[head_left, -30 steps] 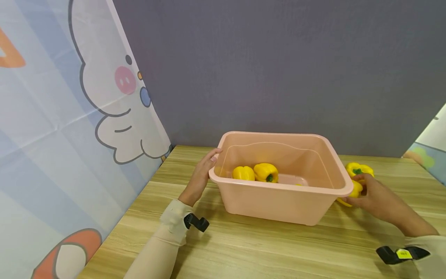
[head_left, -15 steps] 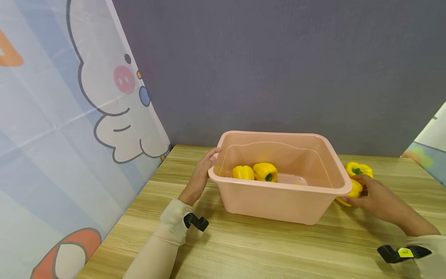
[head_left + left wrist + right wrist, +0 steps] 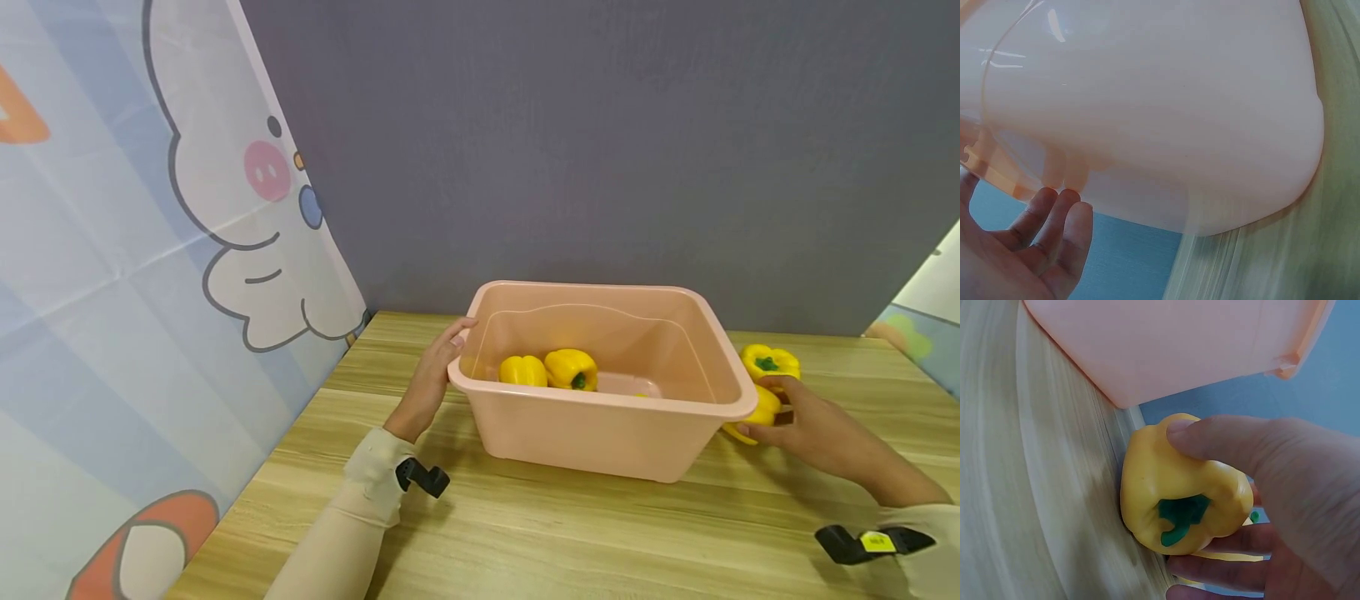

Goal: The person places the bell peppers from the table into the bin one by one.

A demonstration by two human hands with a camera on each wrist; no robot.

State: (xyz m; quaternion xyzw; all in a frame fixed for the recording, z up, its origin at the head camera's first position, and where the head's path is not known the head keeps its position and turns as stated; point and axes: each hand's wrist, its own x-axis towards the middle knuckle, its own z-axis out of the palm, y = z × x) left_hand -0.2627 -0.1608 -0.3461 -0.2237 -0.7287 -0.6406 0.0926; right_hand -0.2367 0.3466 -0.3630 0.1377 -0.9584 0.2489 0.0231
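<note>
My left hand (image 3: 433, 373) touches the left end of a pink plastic bin (image 3: 592, 435), its fingers at the rim. In the left wrist view, its fingertips (image 3: 1077, 219) meet the bin's outer wall. To the right of the bin, my right hand (image 3: 821, 429) grips a yellow bell pepper (image 3: 1147, 465) with a green stem. The right wrist view shows the thumb lying over this pepper and fingers on its other side; the pepper sits at the tabletop. Another yellow bell pepper (image 3: 780, 360) lies just behind it. Inside the bin are a yellow pepper (image 3: 522, 372) and another pepper (image 3: 572, 370) beside it.
The bin stands on a wood-grain table (image 3: 525, 533), near a dark grey panel (image 3: 600, 150) at the back. A cartoon-printed cloth (image 3: 150, 292) hangs along the left. A small yellow patch (image 3: 642, 396) shows over the bin's near rim, mostly hidden.
Very little differs. The rear pepper beside my right hand has shifted slightly away and to the left. Both hands and the bin stay about where they were.
</note>
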